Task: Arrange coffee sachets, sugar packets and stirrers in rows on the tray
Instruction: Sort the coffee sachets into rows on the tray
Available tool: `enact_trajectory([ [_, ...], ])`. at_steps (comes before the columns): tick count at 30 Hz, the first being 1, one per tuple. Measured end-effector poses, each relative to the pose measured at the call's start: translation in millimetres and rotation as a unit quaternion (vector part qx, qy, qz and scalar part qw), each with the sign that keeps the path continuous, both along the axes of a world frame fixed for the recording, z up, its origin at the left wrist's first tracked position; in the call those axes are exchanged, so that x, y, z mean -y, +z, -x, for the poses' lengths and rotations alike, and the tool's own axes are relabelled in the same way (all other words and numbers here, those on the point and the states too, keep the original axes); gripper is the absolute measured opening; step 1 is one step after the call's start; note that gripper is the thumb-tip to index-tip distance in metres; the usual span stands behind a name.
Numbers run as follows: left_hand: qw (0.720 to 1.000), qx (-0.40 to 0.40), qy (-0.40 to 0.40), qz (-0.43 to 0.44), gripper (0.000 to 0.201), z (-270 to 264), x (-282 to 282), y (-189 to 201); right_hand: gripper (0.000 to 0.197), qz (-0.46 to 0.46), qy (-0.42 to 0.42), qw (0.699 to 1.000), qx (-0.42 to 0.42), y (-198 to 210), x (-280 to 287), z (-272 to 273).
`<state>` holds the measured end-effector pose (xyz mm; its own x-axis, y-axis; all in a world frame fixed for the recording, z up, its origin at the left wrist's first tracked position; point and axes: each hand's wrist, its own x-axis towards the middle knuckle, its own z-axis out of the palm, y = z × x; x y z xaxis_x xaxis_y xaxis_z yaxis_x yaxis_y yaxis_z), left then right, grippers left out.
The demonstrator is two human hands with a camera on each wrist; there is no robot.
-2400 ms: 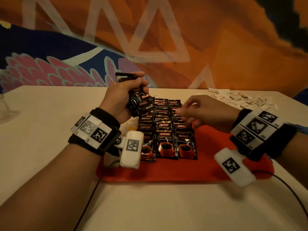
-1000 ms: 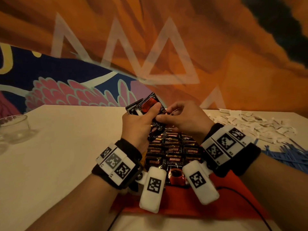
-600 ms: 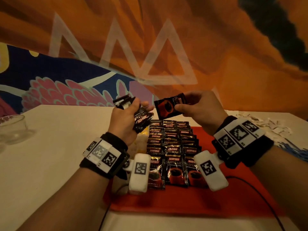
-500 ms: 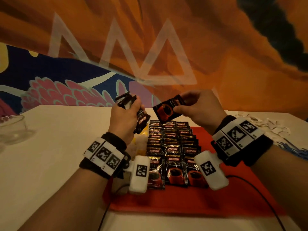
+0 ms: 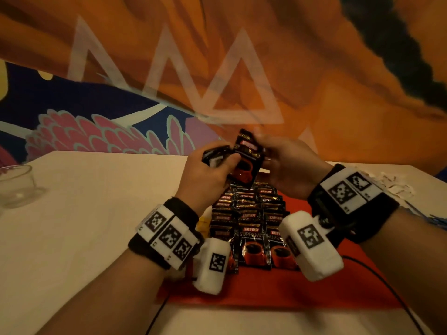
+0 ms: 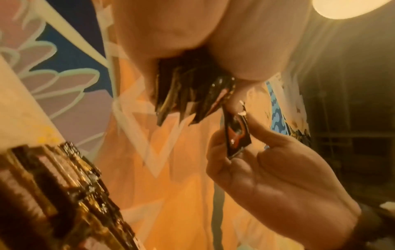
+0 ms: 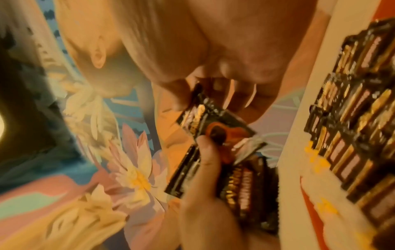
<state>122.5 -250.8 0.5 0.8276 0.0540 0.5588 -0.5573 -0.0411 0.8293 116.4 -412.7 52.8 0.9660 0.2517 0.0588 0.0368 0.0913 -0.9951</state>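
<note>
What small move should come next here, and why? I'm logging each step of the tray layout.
Probably the right hand should pull the single sachet it pinches free of the bundle gripped by the left hand, then lay it at the far end of the sachet rows on the red tray. Both hands are raised above the rows.

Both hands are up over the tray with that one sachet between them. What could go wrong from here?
1. The left hand grips a loose bundle of sachets while thumbing the single sachet pinched by the right hand; the bundle might slip and fan out.
2. Anything dropped would probably land on the rows on the red tray and knock them askew.
</note>
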Motion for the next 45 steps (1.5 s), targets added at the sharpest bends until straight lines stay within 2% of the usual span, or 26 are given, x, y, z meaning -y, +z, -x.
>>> enact_trajectory([
  [2,0.998,-0.032,-0.006,0.053,0.011,1.7,-0.2,1.5,0.034,0.035,0.0,0.998,0.054,-3.8,-1.5,-0.1],
  [4,0.995,-0.061,-0.038,0.068,0.01,5.8,-2.7,5.5,0.025,0.098,-0.04,0.988,0.109,-6.4,-2.4,-1.4],
  [6,0.994,-0.063,-0.064,0.061,0.007,9.1,-6.7,10.1,0.02,0.215,-0.092,0.954,0.187,-5.2,1.1,-4.4],
  [8,0.995,-0.055,-0.062,0.048,0.006,10.6,-12.5,14.5,0.016,0.324,-0.102,0.91,0.238,-2.7,4.3,-4.8],
  [10,0.997,-0.053,-0.05,0.026,0.003,9.7,-15.5,16.1,0.013,0.369,-0.096,0.89,0.251,-2.1,3.6,-3.0],
  [12,0.997,-0.061,-0.039,0.017,0.009,9.0,-14.8,15.0,0.011,0.374,-0.094,0.886,0.257,-3.2,1.7,-1.6],
  [15,0.991,-0.105,-0.05,0.074,0.014,9.3,-13.7,15.7,0.011,0.375,-0.082,0.888,0.255,-6.2,0.3,2.1],
  [18,0.983,-0.133,-0.047,0.119,0.016,6.8,-15.5,17.4,0.007,0.402,-0.075,0.877,0.252,-11.0,-1.1,7.8],
  [24,0.984,-0.143,-0.008,0.106,0.016,4.1,-15.3,18.1,0.017,0.382,-0.087,0.888,0.24,-15.6,-2.2,17.1],
  [27,0.975,-0.173,0.012,0.139,0.007,2.2,-16.7,19.5,0.011,0.363,-0.046,0.913,0.18,-18.4,-5.0,21.1],
  [29,0.966,-0.197,0.03,0.168,0.008,-0.3,-24.1,20.0,0.009,0.364,-0.007,0.923,0.124,-24.5,-5.8,24.9],
  [32,0.959,-0.221,0.02,0.179,0.01,-4.7,-39.9,18.8,0.012,0.411,0.012,0.908,0.074,-35.7,-7.0,31.7],
  [35,0.96,-0.223,0.008,0.167,0.007,-6.0,-41.9,15.7,0.033,0.446,-0.063,0.882,0.138,-35.5,-12.4,37.1],
  [37,0.962,-0.226,-0.005,0.151,0.004,-4.2,-33.6,13.8,0.043,0.43,-0.104,0.875,0.197,-29.4,-19.4,38.8],
  [39,0.964,-0.23,-0.024,0.13,0.006,-0.5,-24.4,13.4,0.039,0.415,-0.109,0.872,0.235,-24.1,-26.5,37.4],
  [41,0.963,-0.236,-0.052,0.119,0.005,2.6,-19.0,14.4,0.026,0.415,-0.112,0.866,0.256,-21.5,-29.5,31.9],
  [42,0.961,-0.243,-0.061,0.121,0.011,3.6,-18.6,15.5,0.02,0.415,-0.118,0.865,0.254,-21.1,-28.1,28.7],
  [45,0.958,-0.254,-0.03,0.13,0.018,2.5,-32.5,23.0,0.008,0.396,-0.101,0.895,0.18,-20.2,-18.5,28.0],
])
